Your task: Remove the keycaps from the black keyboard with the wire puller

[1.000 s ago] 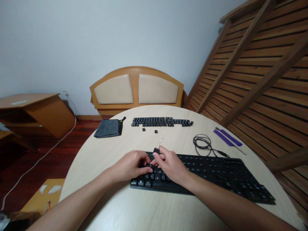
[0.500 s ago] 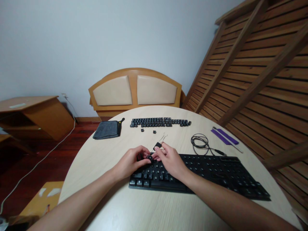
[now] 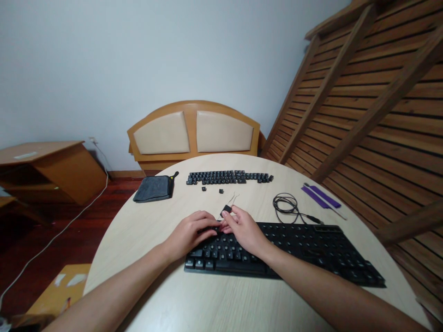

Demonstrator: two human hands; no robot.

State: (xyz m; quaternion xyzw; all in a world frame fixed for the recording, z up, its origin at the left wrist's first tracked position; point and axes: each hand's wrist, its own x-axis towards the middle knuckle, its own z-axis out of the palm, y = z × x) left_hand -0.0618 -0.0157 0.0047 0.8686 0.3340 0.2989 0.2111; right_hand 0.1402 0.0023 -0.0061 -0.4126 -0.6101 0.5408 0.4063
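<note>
My right hand (image 3: 242, 229) is closed on a wire keycap puller (image 3: 226, 210), with thumb and fingers around its black handle. One pair of wire prongs points away from me; the other end runs toward my left fingertips. My left hand (image 3: 193, 230) is pinched close beside it, over the keyboard's upper left part, and its fingers hide whatever is between them. Below both hands lies a black keyboard (image 3: 311, 253), with many keycaps off and switches bare in the rows near my hands. Some caps remain at its lower left.
Loose black keycaps (image 3: 214, 177) stand in rows at the table's back, with two single ones in front. A grey pouch (image 3: 153, 188) lies left. At right are a coiled black cable (image 3: 286, 203) and a purple strip (image 3: 320, 196) with a thin metal rod.
The black keycap that showed at my left fingertips is now out of sight, as the left fingers have shifted over it. My right hand keeps the puller in nearly the same place.
</note>
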